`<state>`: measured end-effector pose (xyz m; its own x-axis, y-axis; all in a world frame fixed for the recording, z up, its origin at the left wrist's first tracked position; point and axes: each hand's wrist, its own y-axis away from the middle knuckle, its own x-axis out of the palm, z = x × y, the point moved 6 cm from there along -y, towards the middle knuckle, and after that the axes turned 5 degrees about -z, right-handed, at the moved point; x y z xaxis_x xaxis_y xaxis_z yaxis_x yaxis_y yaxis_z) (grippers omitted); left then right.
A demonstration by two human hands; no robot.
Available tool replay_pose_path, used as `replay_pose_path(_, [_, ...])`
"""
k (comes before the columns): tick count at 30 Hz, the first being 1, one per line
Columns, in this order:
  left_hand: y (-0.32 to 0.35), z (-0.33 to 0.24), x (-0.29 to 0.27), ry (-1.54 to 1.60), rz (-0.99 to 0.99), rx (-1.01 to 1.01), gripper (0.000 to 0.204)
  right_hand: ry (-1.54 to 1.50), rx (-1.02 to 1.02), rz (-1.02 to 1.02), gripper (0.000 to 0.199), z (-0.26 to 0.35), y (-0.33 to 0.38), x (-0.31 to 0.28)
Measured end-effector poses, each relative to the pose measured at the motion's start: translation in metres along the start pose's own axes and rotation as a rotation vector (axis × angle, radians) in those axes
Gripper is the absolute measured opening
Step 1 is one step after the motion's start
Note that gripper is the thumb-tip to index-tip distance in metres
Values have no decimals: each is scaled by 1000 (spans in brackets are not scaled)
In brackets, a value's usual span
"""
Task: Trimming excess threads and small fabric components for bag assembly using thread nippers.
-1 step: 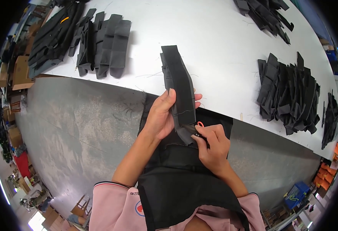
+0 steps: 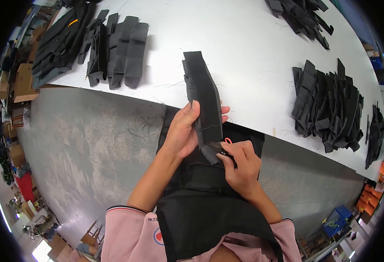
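Observation:
My left hand [image 2: 186,126] is closed around a folded black fabric strip [image 2: 204,91], thumb on its near side and fingertips showing beyond its right edge. The strip stands out over the table edge, with loose threads on it. At its lower end my right hand [image 2: 243,163] is closed, thumb and forefinger pinched beside a hanging fabric flap [image 2: 209,153]. A small orange loop [image 2: 228,140] sticks up above the right forefinger, part of a small dark tool mostly hidden in that hand. Its kind is not clear.
The white table [image 2: 249,56] carries a heap of black fabric pieces [image 2: 327,107] at right and another pile [image 2: 301,19] at the far right. More black strips [image 2: 126,50] lie at left beside a black bag [image 2: 63,41]. A black apron [image 2: 209,209] covers my lap.

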<state>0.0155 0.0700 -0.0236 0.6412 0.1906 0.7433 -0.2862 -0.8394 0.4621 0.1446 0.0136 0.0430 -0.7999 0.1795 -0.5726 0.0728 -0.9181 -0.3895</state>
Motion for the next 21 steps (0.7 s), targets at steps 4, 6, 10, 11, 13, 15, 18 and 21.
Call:
replay_pose_path(4, [1,1,2,4,18,-15,52,17,-25,57,27,-1,1,8])
replay_pose_path(6, [1,1,2,17,22,-15,52,33,-21,76,27,0,2,8])
replay_pose_path(10, [2,-2,5,62,85,-10,53,-10,1,78,27,-5,-1,3])
replay_pose_path(11, [3,0,5,62,88,-11,53,-8,16,152,26,-8,-1,7])
replay_pose_path(13, [2,0,3,5,65,34,53,-29,54,99,25,-8,-5,-1])
replay_pose_path(15, [2,0,1,1,76,23,54,-51,93,46,25,-9,-11,-7])
replay_pose_path(18, [4,-1,4,13,82,-11,54,-16,99,-9,24,-13,-24,-9])
replay_pose_path(21, [4,2,4,42,99,-45,54,-33,111,46,24,-16,-27,-2])
